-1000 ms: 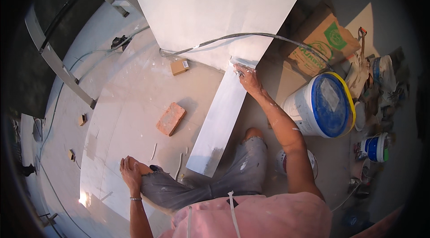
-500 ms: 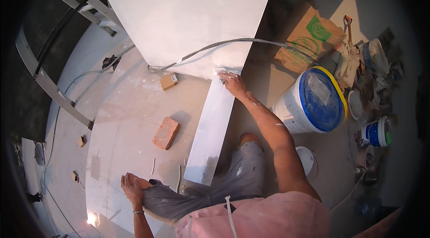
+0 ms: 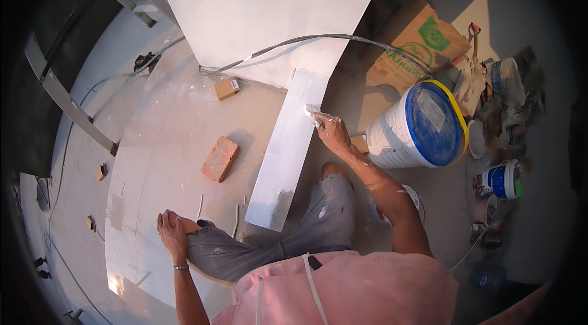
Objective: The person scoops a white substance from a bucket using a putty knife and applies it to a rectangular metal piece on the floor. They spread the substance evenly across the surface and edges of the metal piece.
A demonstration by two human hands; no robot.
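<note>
In my right hand is a paintbrush with pale bristles, its fingers wrapped round the handle. The brush lies at the right edge of a long white board, a little short of its far end. A darker grey patch marks the board's near end. That far end meets the base of a large white panel. My left hand rests on my left knee with its fingers laid over it, holding nothing. White smears show on the right fingers.
A large white bucket with a blue lid stands right of my right arm, near a brown paper sack. A cable crosses the white panel. Left lie a red brick and a small cardboard box; a ladder stands beyond.
My right hand has drawn back toward me from the board's far end, and the brush now shows more clearly. My left hand stays on the knee. The whole view has shifted slightly.
</note>
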